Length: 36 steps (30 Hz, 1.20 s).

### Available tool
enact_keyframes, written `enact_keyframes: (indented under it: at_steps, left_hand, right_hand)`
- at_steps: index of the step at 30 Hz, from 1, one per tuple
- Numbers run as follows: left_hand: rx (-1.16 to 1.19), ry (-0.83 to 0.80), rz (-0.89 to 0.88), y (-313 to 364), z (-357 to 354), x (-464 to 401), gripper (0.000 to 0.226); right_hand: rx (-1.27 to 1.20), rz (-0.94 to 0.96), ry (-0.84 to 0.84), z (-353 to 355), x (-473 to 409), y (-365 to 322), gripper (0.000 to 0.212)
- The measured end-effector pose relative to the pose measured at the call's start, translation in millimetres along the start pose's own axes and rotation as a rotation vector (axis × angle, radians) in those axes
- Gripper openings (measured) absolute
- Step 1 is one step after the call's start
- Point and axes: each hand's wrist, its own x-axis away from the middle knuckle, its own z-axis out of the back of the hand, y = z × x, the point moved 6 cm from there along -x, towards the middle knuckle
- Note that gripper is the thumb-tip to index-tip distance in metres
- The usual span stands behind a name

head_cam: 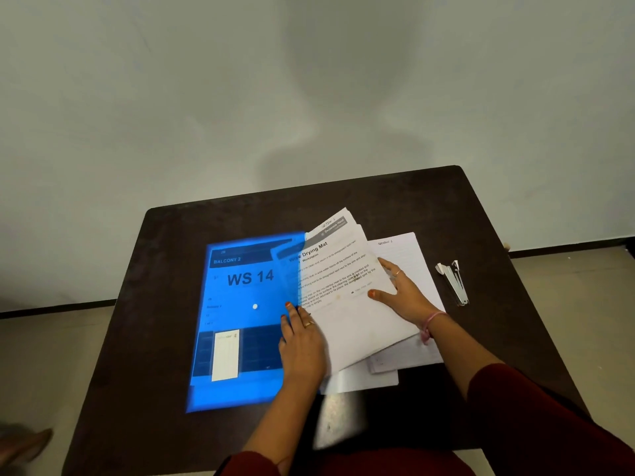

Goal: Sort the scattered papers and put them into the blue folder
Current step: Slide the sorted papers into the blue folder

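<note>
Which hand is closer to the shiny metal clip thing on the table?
Right. The right hand lies on the papers, just left of the metal clip. The left hand is farther away, by the blue folder.

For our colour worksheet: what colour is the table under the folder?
Dark brown table, seen in the head view.

translucent blue folder (240, 324) lies flat on the tabletop (481, 214); white printed papers (350, 304) fan tilted, overlapping its right edge.

A dark brown tabletop (395, 197) stands against a pale wall (240, 97). A white clip (453, 281) lies near its right edge. Beige floor (51, 355) shows beside it.
</note>
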Motion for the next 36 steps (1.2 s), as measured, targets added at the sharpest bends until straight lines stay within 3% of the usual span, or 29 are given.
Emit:
enact_keyframes:
  at_steps: [16, 23, 28, 36]
  left_hand:
    - [0.078, -0.080, 0.052, 8, -5, -3, 0.072]
    - [0.123, -0.060, 0.022, 6, -6, -4, 0.067]
    - [0.192, -0.051, 0.005, 1, -4, -4, 0.061]
    - [0.231, -0.048, -0.012, 0, -2, -2, 0.070]
  right_hand:
    - [-0.015, 0.142, 0.253, -57, 12, 0, 0.074]
    - [-0.004, 0.140, 0.134, -109, 8, -17, 0.072]
    - [0.020, 0.055, -0.159, -133, 7, -18, 0.056]
    - [0.012, 0.034, -0.007, -130, -3, -13, 0.056]
